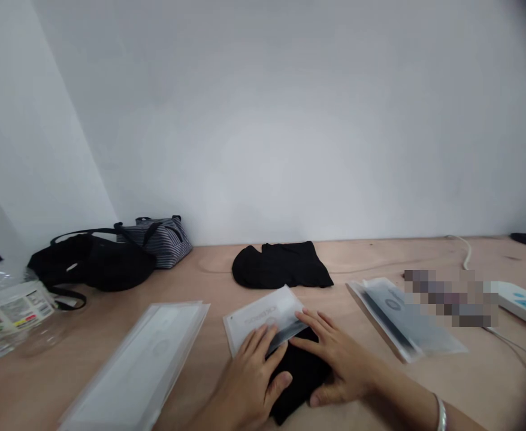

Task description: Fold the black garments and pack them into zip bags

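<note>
Fingers (317,328) touch folded black cloth (301,383) in frosted bag (263,317).

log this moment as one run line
left hand: on plastic bag | right hand: on bag, black cloth

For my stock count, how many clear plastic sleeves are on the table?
3: left sleeve, middle sleeve under the left hand and right hand, right sleeve. More may be stacked in the left one.
</note>
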{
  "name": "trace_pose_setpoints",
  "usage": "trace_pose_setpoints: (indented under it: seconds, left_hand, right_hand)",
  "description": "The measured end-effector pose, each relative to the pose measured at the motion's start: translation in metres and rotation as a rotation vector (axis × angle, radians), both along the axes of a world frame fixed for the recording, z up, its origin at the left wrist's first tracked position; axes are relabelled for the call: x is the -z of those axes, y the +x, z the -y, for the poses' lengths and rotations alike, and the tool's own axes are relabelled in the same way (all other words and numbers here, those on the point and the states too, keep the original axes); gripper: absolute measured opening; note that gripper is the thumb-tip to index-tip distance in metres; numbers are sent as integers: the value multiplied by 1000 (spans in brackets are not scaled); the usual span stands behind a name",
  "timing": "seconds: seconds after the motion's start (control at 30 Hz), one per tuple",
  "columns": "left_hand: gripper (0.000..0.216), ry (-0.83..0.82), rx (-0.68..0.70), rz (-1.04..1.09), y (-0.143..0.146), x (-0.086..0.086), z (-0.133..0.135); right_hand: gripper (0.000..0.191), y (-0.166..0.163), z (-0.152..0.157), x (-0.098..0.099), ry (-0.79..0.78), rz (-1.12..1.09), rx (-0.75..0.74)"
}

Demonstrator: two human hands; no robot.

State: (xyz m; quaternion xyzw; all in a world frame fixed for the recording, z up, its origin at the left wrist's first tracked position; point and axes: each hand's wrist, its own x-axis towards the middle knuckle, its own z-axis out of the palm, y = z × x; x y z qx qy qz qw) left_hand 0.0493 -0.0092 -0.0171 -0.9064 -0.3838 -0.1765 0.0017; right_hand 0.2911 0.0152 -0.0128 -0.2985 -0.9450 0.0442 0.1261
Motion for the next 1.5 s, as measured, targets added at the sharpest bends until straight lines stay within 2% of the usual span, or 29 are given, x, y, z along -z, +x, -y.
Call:
trace_pose_setpoints:
  seconds: [0.1,0.2,0.3,0.43,0.53,0.63,0.8,0.97,1.07,1.13,1.27,1.43,1.5]
  left_hand:
    - [48,-112,5,-36,-3,3,1]
    - [52,-179,67,-41,-2,-5,-2]
    - [54,-175,116,-28,-1,-12,-3]
    - [44,-100,98,25,-1,-8,-9]
    - [41,-60,81,46,-4,-2,-16]
    - [42,-46,93,76,-10,-3,-20]
    - [66,-83,206,-12,-19,-13,-19]
    - [47,41,192,-12,-15,-2,-26]
    - [39,74,208,28,-14,0,-28]
    - [40,35,219,46,-15,-5,-25]
    - [56,-33,244,25,-21,-14,-20]
    - [49,9,280,111,-20,-6,-21]
    - [43,-19,210,210,-17,-1,-21]
  right_hand:
    - [81,-5,-4,2,5,18,-3]
    - [73,-15,-8,0,20,33,13]
    - [61,-27,-11,4,23,48,116]
    - [57,-33,-10,11,-20,42,260]
    - [63,-27,-4,10,-45,44,225]
    - [59,-17,1,7,-49,44,170]
    - [43,-17,0,13,17,56,207]
    - [25,-23,-8,19,121,25,232]
    - [21,-18,-9,16,134,-26,220]
    - [25,-13,-7,12,126,-60,190]
    - [32,-7,-1,5,55,-95,119]
    - [23,-6,0,3,26,-172,114]
    - [16,-7,0,3,17,-205,133]
